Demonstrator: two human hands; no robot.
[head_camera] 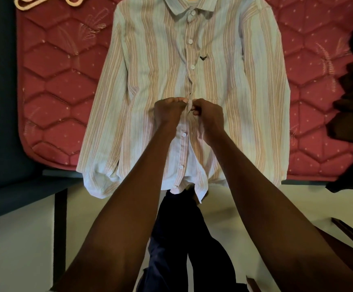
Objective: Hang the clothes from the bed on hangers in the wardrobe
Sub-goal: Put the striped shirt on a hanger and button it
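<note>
Both hands curled, left hand (169,111) and right hand (208,113) pinching striped shirt (224,85) placket on bed (55,91)

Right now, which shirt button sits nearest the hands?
The button at about chest height on the striped shirt, just above the left hand and right hand; the others higher up lie farther off.

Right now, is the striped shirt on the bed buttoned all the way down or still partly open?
Partly open. The striped shirt is closed above the hands, which pinch its placket; below them the front gapes apart.
</note>
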